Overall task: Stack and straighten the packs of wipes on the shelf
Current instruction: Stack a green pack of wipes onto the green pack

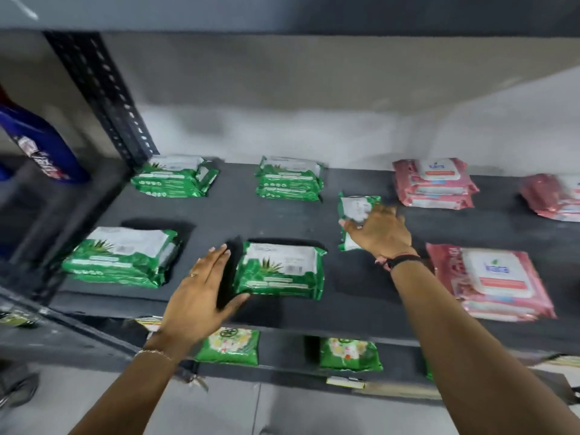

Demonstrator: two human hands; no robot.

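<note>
Green wipe packs lie in stacks on the dark shelf (282, 221): back left (174, 178), back middle (288, 180), front left (120, 257) and front middle (279, 271). A single green pack (356, 205) lies turned lengthwise at mid-shelf, and my right hand (381, 232) rests on it with fingers around its right side. My left hand (204, 288) is flat and spread beside the front middle stack, thumb touching its lower left corner. Pink packs are stacked at back right (434, 183), far right (555, 196) and front right (496, 284).
A perforated black upright (103, 95) stands at the shelf's back left corner. Left of it a blue bottle (40, 146) sits in the neighbouring bay. Green packets (230, 346) (350, 354) lie on the lower shelf. The shelf above overhangs.
</note>
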